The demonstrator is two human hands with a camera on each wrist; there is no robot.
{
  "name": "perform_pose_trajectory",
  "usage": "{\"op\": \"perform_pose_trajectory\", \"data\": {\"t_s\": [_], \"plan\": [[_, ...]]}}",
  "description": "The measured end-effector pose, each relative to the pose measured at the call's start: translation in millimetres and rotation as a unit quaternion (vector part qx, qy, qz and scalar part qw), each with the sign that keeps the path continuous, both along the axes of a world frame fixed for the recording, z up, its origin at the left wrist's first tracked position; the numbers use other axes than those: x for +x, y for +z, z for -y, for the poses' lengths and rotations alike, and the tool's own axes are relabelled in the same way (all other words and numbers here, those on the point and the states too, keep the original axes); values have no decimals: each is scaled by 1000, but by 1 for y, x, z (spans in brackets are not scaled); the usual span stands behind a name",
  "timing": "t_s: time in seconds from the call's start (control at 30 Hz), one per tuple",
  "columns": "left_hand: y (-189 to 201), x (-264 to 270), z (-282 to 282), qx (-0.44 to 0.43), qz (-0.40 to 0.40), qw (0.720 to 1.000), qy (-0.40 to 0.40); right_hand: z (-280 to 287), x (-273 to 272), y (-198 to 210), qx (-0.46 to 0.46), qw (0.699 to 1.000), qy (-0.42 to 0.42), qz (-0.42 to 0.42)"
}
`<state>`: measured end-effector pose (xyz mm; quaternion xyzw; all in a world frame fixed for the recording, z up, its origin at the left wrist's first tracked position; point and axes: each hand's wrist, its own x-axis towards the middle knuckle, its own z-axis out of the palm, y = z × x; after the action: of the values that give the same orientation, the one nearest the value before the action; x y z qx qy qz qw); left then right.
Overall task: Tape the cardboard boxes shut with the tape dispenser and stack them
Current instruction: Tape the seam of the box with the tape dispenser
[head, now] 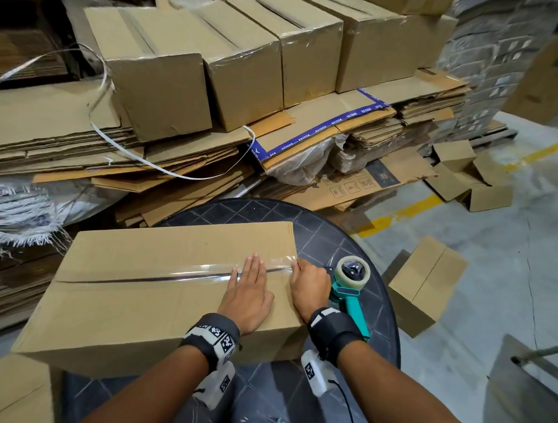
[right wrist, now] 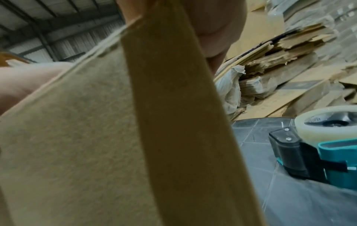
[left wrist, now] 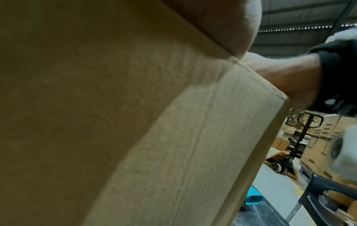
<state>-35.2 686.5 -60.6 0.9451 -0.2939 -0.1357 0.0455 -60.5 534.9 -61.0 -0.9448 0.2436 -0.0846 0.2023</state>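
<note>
A long cardboard box (head: 139, 301) lies on a round dark table (head: 265, 210). A strip of clear tape (head: 172, 272) runs along its top seam. My left hand (head: 248, 290) lies flat on the tape near the box's right end, fingers straight. My right hand (head: 309, 283) sits at the right edge, its fingers bent over the edge onto the tape end and hidden there. The teal tape dispenser (head: 351, 288) lies on the table just right of that hand, held by neither hand. Both wrist views are mostly filled by the box (left wrist: 115, 122) (right wrist: 96, 137); the right wrist view shows the dispenser (right wrist: 318, 145).
Several taped boxes (head: 213, 64) stand in a row on piles of flattened cardboard (head: 66, 144) behind the table. A small box (head: 425, 281) sits on the floor to the right. Another box (head: 11, 391) is at the lower left. A pallet jack (left wrist: 301, 140) stands farther off.
</note>
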Motion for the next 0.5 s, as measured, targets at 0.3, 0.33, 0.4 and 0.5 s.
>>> {"op": "perform_pose_trajectory", "data": {"t_s": [0.3, 0.33, 0.4, 0.5], "plan": [[1, -2, 2, -1, -4, 1000, 10, 17, 4, -11, 245, 965, 87, 23], [1, -2, 3, -5, -4, 1000, 8, 17, 3, -13, 274, 958, 75, 39], [0, -1, 7, -6, -6, 1000, -9, 16, 1, -19, 342, 937, 32, 66], [1, 2, 18, -7, -8, 999, -45, 23, 2, -19, 498, 865, -14, 53]]}}
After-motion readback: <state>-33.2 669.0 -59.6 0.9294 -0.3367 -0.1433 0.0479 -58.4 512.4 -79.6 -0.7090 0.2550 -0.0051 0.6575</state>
